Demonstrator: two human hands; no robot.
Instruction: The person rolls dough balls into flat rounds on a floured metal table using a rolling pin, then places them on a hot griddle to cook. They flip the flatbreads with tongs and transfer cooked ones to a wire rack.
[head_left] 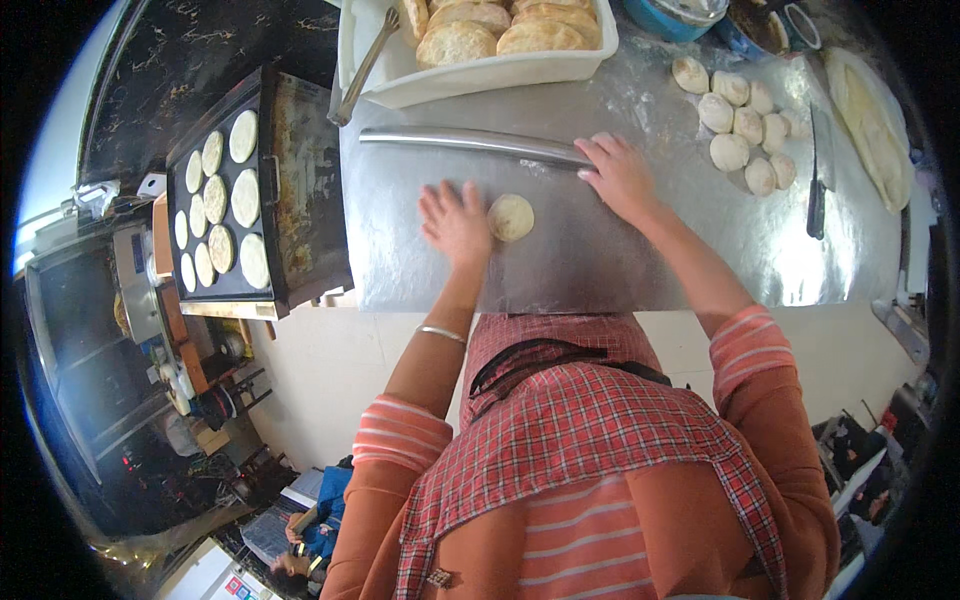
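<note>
A small flat round of dough (511, 218) lies on the metal worktop (400, 280) in front of me. My left hand (456, 222) is just left of it, fingers spread and holding nothing. Beyond the dough, a long metal rolling pin (470, 142) stretches crosswise on the worktop. At its right end is my right hand (622, 178), with thumb and fingers around the tip. Several pale dough balls (746, 122) sit in a cluster to the right of that hand.
At the far side stands a white tub (480, 78) of baked flatbreads, a metal tool (368, 68) leaning on its corner. On the left, a griddle (225, 285) carries several dough rounds. A knife (816, 205), a dough slab (866, 125) and a blue bowl (655, 22) are on the right.
</note>
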